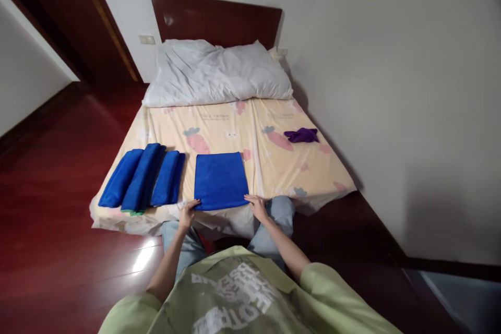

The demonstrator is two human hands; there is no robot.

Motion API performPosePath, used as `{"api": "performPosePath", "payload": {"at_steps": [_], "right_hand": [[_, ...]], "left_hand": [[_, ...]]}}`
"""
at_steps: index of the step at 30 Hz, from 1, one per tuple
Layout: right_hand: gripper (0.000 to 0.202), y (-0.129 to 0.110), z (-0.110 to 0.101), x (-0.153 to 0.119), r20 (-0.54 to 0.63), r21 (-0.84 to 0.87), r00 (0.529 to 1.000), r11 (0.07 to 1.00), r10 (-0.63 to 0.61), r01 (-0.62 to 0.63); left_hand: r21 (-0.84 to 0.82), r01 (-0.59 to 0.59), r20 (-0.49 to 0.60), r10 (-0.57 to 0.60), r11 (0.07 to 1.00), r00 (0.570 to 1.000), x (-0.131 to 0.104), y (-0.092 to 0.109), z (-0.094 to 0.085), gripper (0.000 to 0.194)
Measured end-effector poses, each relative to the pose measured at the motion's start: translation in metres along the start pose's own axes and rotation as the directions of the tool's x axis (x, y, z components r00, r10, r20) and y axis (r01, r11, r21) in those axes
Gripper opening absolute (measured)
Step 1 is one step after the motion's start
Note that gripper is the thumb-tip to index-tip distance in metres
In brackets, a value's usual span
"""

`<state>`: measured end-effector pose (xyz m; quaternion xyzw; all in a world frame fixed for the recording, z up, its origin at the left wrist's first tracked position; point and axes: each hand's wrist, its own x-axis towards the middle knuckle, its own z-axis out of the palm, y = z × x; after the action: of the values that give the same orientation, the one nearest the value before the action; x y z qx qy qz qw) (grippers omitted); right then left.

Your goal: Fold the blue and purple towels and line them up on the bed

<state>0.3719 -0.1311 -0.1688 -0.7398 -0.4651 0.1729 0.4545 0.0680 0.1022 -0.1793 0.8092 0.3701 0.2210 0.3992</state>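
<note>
in the head view, the flat blue cloth (221, 180) lies on the bed (324, 177), square and smooth, around the middle of the bed's near edge. the left hand (188, 214) is at that edge of the bed, its fingers curled lightly at the cloth's near left corner. the right hand (257, 207) is also at the bed's near edge, fingers fairly straight and a little apart, touching the near right corner. i cannot tell whether either hand pinches the fabric or merely rests on it. at the bed's near left corner, three folded blue bundles (143, 177) lie side by side, a bit of green showing under the middle one. towards the bed's right side is a crumpled purple cloth (302, 135). rumpled white bedding (219, 75) lies across the bed's far end, before a dark headboard (215, 18).
</note>
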Motion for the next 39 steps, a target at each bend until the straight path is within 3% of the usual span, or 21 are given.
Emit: {"api": "performPosePath", "payload": {"at_steps": [6, 14, 22, 28, 39], "right_hand": [[0.035, 0.002, -0.003, 0.010, -0.064, 0.108, 0.984, 0.981, 0.166, -0.159], [0.031, 0.003, 0.002, 0.030, -0.157, 0.237, 0.927, 0.924, 0.342, -0.300], [0.035, 0.019, 0.011, 0.042, -0.208, 0.241, 0.912, 0.922, 0.353, -0.302], [0.036, 0.016, 0.012, 0.052, -0.236, 0.201, 0.913, 0.936, 0.334, -0.290], [0.032, 0.014, 0.019, 0.064, -0.236, 0.007, 0.872, 0.898, 0.428, -0.439]], "left_hand": [[-0.022, 0.109, -0.017, -0.109, 0.994, 0.994, 0.006, 0.013, -0.007, 0.030], [-0.105, 0.165, -0.081, -0.174, 0.981, 0.981, 0.018, 0.024, -0.006, 0.038], [0.002, 0.256, -0.175, -0.252, 0.967, 0.952, 0.024, 0.023, 0.000, 0.038], [0.051, 0.293, -0.181, -0.280, 0.955, 0.943, 0.038, 0.025, -0.002, 0.036], [0.134, 0.323, -0.165, -0.300, 0.937, 0.939, 0.052, 0.017, 0.001, 0.043]]}}
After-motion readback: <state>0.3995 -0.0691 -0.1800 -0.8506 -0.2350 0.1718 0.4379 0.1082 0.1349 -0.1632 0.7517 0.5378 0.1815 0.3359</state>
